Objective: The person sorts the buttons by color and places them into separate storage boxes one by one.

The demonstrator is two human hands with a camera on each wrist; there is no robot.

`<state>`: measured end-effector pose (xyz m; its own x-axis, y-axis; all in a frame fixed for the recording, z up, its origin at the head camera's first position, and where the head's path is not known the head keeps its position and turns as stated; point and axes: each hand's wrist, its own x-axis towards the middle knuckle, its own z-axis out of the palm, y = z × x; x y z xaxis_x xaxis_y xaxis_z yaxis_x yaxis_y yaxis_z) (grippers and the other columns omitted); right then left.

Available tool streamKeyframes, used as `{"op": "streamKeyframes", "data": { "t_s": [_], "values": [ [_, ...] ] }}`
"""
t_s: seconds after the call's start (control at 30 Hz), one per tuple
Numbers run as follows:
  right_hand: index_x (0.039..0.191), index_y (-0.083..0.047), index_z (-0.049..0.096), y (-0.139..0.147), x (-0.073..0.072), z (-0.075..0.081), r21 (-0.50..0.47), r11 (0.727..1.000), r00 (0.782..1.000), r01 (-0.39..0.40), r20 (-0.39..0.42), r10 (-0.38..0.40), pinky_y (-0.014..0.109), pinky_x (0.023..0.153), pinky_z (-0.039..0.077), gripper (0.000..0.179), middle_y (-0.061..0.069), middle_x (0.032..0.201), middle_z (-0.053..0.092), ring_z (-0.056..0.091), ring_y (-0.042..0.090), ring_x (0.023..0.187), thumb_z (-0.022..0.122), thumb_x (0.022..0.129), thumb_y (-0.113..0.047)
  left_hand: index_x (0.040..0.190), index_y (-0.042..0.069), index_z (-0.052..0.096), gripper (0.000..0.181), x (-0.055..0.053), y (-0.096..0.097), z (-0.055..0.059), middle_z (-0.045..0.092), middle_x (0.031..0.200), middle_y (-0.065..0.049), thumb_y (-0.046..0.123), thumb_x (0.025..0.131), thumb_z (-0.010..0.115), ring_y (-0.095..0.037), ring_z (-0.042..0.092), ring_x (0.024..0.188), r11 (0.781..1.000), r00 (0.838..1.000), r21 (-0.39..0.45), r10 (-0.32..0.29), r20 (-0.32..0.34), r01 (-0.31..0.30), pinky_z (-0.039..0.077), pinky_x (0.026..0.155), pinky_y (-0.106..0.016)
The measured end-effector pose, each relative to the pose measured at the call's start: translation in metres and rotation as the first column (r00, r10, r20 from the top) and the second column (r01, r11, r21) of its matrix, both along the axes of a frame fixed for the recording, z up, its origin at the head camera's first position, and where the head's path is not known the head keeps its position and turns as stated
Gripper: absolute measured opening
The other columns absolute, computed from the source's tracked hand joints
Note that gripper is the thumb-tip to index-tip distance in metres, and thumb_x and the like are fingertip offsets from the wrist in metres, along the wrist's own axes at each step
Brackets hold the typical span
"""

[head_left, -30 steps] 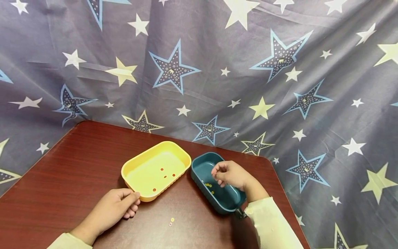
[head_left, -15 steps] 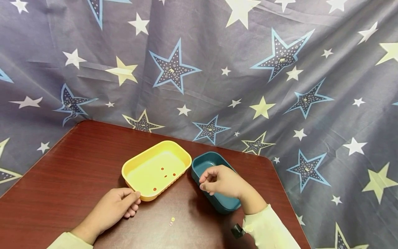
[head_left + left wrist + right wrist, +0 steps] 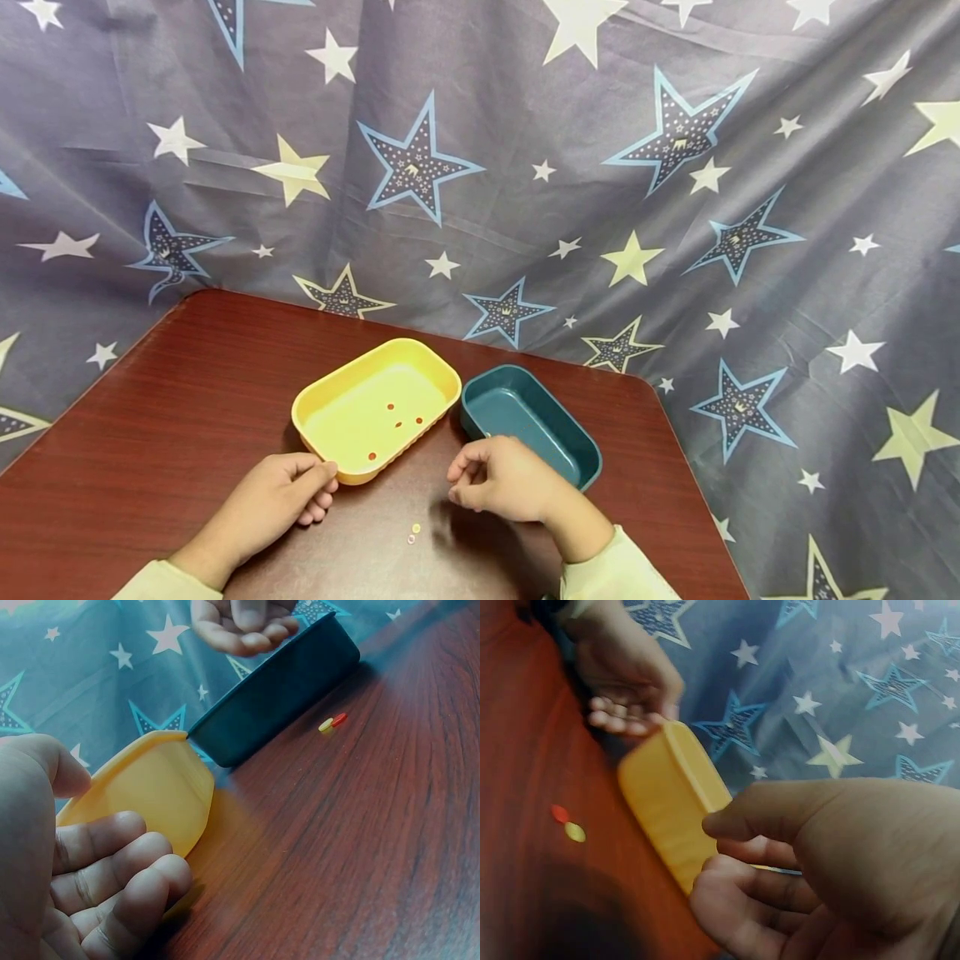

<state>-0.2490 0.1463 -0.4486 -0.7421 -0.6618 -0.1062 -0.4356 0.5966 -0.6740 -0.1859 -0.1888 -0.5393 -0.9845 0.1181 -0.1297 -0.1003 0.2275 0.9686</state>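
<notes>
My left hand (image 3: 273,500) grips the near corner of a yellow plastic tray (image 3: 326,390), its thumb at the rim and fingers bent against the outer wall. Several red discs (image 3: 372,456) lie inside that tray. My right hand (image 3: 510,485), fingers loosely bent with nothing between them, hovers above the table in front of a dark teal tray (image 3: 577,433) and hides part of it. Left of this hand, on the table, lie a small flat yellow disc (image 3: 416,528) and, touching or close beside it, a small disc (image 3: 411,540) that looks red in the wrist views (image 3: 340,718).
Both trays stand on a dark red wooden table (image 3: 187,400), their near ends spread apart. Behind the table hangs a grey curtain (image 3: 510,208) printed with stars.
My right hand has moved out from over the teal tray, toward me and to the left, nearer the two loose discs. The left hand has stayed at the yellow tray's corner.
</notes>
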Motion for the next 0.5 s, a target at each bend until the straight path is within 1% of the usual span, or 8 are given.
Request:
{"op": "streamKeyframes", "data": {
  "t_s": [0.1, 0.17, 0.33, 0.5],
  "values": [
    [0.094, -0.02, 0.076, -0.009, 0.006, -0.013, 0.019, 1.0, 0.998, -0.02, -0.053, 0.021, 0.015, 0.068, 0.053, 0.011, -0.017, 0.075, 0.069, 0.063, -0.003, 0.07, 0.085, 0.086, -0.02, 0.093, -0.002, 0.071, 0.043, 0.0, 0.0, 0.0, 0.07, 0.078, -0.009, 0.038, 0.106, 0.063, -0.016, 0.068, 0.063, 1.0, 1.0, 0.003, 0.0, 0.0, 0.0, 0.063, 0.059, -0.035],
    [0.095, -0.018, 0.077, -0.014, 0.01, -0.022, 0.019, 0.999, 0.997, -0.032, -0.064, 0.033, 0.014, 0.068, 0.053, 0.011, -0.019, 0.075, 0.068, 0.061, -0.006, 0.071, 0.085, 0.086, -0.019, 0.093, -0.002, 0.071, 0.043, 0.0, -0.001, 0.001, 0.07, 0.078, -0.01, 0.038, 0.106, 0.063, -0.016, 0.068, 0.063, 1.0, 1.0, 0.004, 0.0, 0.003, 0.0, 0.063, 0.059, -0.035],
    [0.097, -0.018, 0.079, -0.025, 0.017, -0.042, 0.015, 0.999, 0.998, -0.041, -0.044, 0.042, 0.012, 0.068, 0.051, 0.013, -0.02, 0.073, 0.068, 0.061, -0.009, 0.07, 0.084, 0.086, -0.015, 0.092, -0.003, 0.07, 0.042, 0.001, 0.0, 0.002, 0.07, 0.078, -0.01, 0.036, 0.106, 0.063, -0.016, 0.068, 0.063, 1.0, 1.0, 0.008, -0.004, 0.007, 0.004, 0.063, 0.059, -0.035],
    [0.098, -0.021, 0.078, -0.032, 0.019, -0.058, 0.055, 0.996, 0.991, -0.064, -0.112, 0.07, 0.008, 0.07, 0.05, 0.014, -0.023, 0.073, 0.067, 0.059, -0.013, 0.07, 0.085, 0.086, -0.018, 0.092, -0.003, 0.07, 0.041, 0.001, -0.001, 0.002, 0.07, 0.078, -0.01, 0.035, 0.106, 0.063, -0.016, 0.068, 0.062, 1.0, 1.0, 0.013, -0.005, 0.008, 0.004, 0.064, 0.059, -0.035]
  ]
}}
